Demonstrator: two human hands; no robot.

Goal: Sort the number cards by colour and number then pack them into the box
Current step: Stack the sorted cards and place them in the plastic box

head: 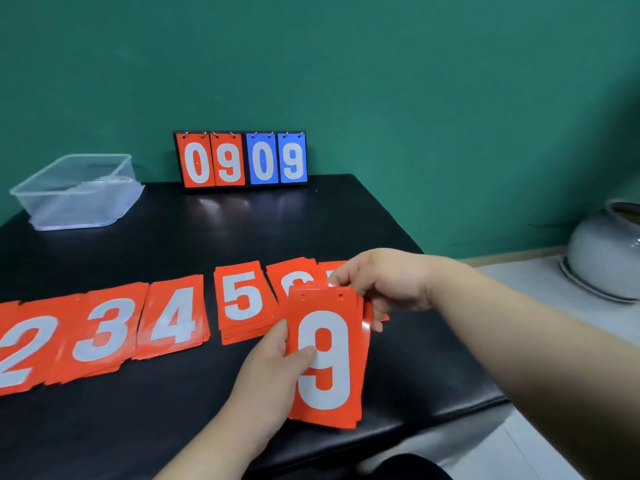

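the person's left hand (273, 368) grips a stack of red cards (325, 358) from its left side, held up just over the near part of the black table (173, 244). the thumb lies across the front of the stack, its tip on the white 9 printed on the top card; the other fingers are behind the cards and i can't see how they lie. the right hand (384, 282) comes in from the right, fingers curled, thumb and fingertips pinching the top edge of the stack near its two punched holes. i can't tell whether it has one card or several.

behind the stack, red piles lie face up in a row across the table. from the left there's the 2 pile (20, 348), the 3 pile (104, 330) and the 4 pile (173, 317), each overlapping or touching its neighbour. after a small gap comes the 5 pile (242, 299). next to it is a pile (294, 271) mostly covered by the held stack, its number looking like a 6. one more red pile (332, 266) sits under the right hand, its number hidden.

the clear plastic box (79, 192) is at the far left corner of the table, well apart from the cards, open at the top; what's inside is too faint to make out. at the far edge, against the green wall, a small scoreboard (240, 159) stands upright showing a red 0 and 9, then a blue 0 and 9. off to the right, on a pale surface beside the table, sits a round metal pot (609, 247).
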